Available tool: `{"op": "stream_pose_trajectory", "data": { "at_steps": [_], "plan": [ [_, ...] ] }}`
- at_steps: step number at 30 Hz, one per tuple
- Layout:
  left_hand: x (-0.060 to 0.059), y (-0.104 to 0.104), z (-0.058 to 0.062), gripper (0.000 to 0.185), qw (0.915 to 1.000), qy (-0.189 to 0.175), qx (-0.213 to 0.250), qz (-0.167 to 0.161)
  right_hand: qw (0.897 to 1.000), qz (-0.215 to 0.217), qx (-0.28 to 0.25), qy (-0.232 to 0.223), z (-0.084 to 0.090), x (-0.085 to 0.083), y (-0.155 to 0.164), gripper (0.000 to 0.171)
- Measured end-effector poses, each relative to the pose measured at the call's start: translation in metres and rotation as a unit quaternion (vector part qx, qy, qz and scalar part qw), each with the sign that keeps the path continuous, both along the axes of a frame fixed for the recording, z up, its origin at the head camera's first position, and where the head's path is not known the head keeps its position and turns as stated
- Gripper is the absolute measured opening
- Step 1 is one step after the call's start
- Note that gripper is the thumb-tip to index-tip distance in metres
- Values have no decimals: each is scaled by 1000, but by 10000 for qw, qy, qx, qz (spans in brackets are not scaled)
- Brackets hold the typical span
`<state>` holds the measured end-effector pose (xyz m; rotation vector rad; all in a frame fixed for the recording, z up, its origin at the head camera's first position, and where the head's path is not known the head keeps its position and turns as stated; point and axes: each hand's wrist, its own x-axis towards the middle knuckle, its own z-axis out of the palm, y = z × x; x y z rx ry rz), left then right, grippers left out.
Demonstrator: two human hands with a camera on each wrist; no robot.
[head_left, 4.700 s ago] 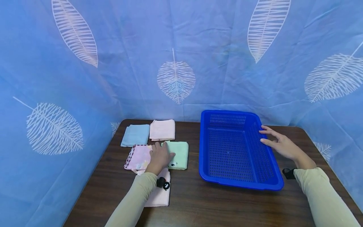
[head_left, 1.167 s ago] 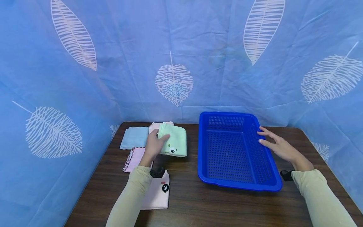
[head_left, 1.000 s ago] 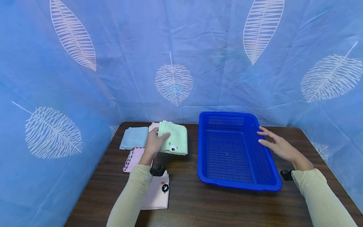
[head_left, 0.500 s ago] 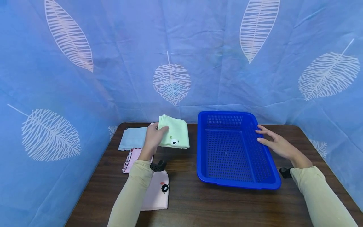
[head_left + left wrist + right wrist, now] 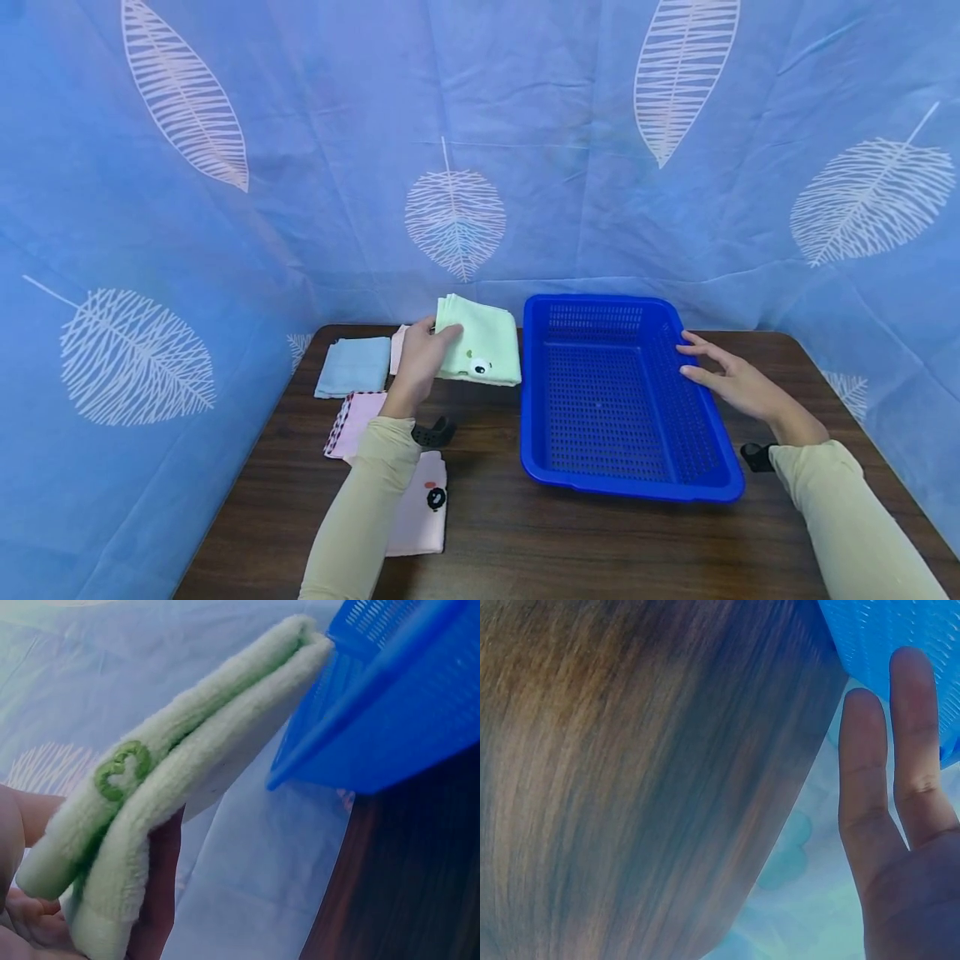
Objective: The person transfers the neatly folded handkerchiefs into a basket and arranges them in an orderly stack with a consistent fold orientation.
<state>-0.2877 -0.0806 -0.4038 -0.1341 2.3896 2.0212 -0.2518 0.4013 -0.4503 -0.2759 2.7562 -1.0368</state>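
My left hand point(image 5: 420, 360) pinches the folded green towel point(image 5: 483, 350) aloft just short of the blue basket point(image 5: 626, 487) rim, where it may snag and unfold, while my right hand point(image 5: 731, 382), fingers straight, seemingly steadies the far wall.

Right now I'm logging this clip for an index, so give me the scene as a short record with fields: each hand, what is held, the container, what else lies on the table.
left hand: left hand holds the folded pale green terry towel in a pinch grip, lifted off the table beside the basket's left rim
right hand: right hand rests with straight fingers on the right rim of the blue perforated plastic basket
basket contents: nothing visible inside
table: dark wooden table
other cloths: folded light blue cloth; pink cloth with checked edge; pale pink cloth with black patch
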Motion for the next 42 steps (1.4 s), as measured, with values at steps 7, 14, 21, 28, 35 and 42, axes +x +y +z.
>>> {"op": "stream_pose_trajectory", "data": {
  "at_steps": [7,14,21,28,35,42],
  "plan": [
    [-2,15,2,35,9984,25,550,-81,10000,9,82,-32,1,-1,0,69],
    [-2,31,2,36,9957,-10,894,-220,10000,5,56,-10,3,0,-2,68],
    [-2,51,8,38,9916,-139,1210,-425,10000,20,51,-9,5,0,-1,68],
    [-2,71,15,40,9928,-50,1082,-506,10000,3,-9,-42,3,-1,-2,67],
    [-1,83,14,37,9965,117,672,-489,9999,21,-111,-9,1,-1,-1,66],
    [-6,93,10,35,9964,222,532,-622,9998,40,-184,-20,3,-1,-1,66]
  ]
}}
